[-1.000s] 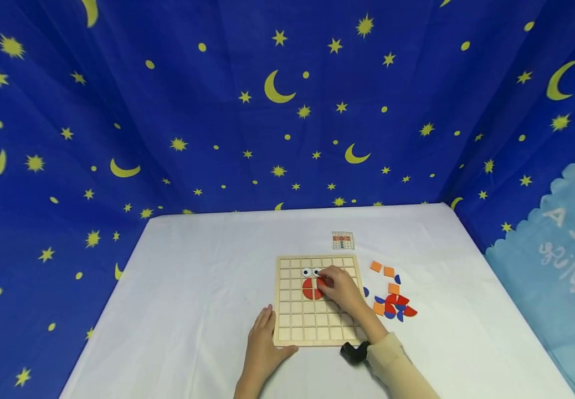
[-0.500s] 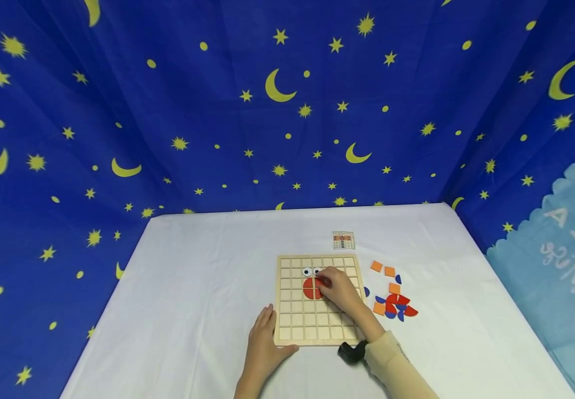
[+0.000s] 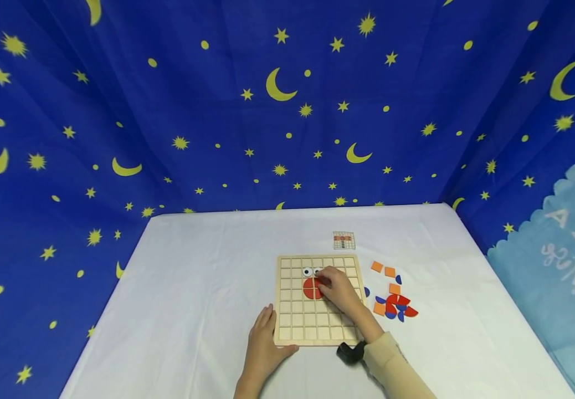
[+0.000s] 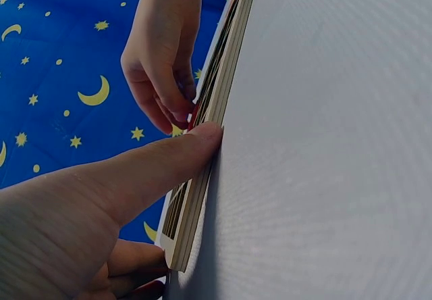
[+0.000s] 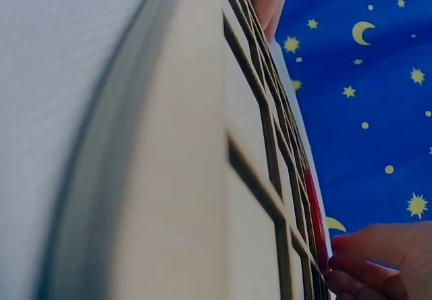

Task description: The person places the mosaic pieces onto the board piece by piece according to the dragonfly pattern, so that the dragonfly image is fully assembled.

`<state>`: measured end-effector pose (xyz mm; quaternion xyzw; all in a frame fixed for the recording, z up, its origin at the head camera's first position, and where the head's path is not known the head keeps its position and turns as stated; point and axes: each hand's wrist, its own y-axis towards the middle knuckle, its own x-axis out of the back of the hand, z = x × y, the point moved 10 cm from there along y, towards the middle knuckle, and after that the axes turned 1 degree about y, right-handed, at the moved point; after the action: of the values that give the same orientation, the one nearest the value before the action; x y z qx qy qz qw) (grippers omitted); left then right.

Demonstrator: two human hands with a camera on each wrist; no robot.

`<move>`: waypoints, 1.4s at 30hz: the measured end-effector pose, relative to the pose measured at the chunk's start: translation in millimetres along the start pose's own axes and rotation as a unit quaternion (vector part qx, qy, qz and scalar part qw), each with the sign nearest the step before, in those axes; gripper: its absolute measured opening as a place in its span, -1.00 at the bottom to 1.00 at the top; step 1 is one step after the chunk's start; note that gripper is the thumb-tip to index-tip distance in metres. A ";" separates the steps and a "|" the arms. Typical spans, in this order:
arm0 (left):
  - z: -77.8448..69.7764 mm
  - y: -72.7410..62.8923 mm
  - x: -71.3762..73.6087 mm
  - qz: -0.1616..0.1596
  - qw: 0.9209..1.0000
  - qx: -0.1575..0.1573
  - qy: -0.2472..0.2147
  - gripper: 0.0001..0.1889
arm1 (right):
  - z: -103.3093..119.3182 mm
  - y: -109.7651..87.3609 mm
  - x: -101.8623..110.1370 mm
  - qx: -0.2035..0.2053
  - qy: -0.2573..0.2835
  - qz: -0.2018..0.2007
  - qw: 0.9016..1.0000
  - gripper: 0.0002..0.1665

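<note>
A wooden grid board [image 3: 294, 320] lies flat on the white table. My left hand [image 3: 263, 344] rests at its near left corner, with the thumb [image 4: 158, 165] along the front edge and the other fingers by the left side. Over the board's upper middle, my right hand [image 3: 340, 289] pinches a red quarter-circle piece [image 5: 317, 222] at the upper right of a red disc made of such pieces [image 3: 309, 291]. The fingertips partly cover that piece. Just above the disc sit two white eye pieces [image 3: 307, 272] with black pupils, the right one close to my index finger.
Right of the board lie loose orange squares [image 3: 389, 272], blue half-circles [image 3: 399, 280] and a heap of red quarter-circles [image 3: 410, 311]. A small pattern card [image 3: 343, 240] lies behind the board. A black device [image 3: 351, 353] is near my right sleeve. Star-patterned blue cloth [image 3: 227, 111] hangs behind.
The red piece under my right fingers has shifted left and down, closing the gap in the disc. My right hand moved slightly left with it. The left hand has stayed in place.
</note>
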<state>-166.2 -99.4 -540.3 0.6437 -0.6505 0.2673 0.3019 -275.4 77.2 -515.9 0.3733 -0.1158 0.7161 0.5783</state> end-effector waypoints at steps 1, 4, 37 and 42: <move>-0.1 0.3 -0.2 0.001 1.000 0.000 0.002 0.02 | -0.3 -0.4 1.3 -0.004 -0.001 -0.001 1.000 -0.70; -1.5 0.7 0.7 -0.001 1.000 -0.006 0.005 0.02 | -1.8 -2.1 4.0 -0.016 0.003 -0.001 1.000 -0.62; -0.5 0.4 1.0 -0.001 1.000 -0.004 -0.005 0.02 | -49.1 -27.3 85.7 -0.071 -0.031 -0.074 0.994 -0.64; 0.4 0.4 -0.6 0.007 1.000 0.002 -0.010 0.02 | -69.6 -30.5 109.4 -0.080 -0.052 -0.108 0.990 -0.64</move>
<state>-166.6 -99.2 -541.0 0.6426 -0.6573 0.2638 0.2923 -281.1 209.2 -499.2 0.3729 -0.1620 0.6177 0.6732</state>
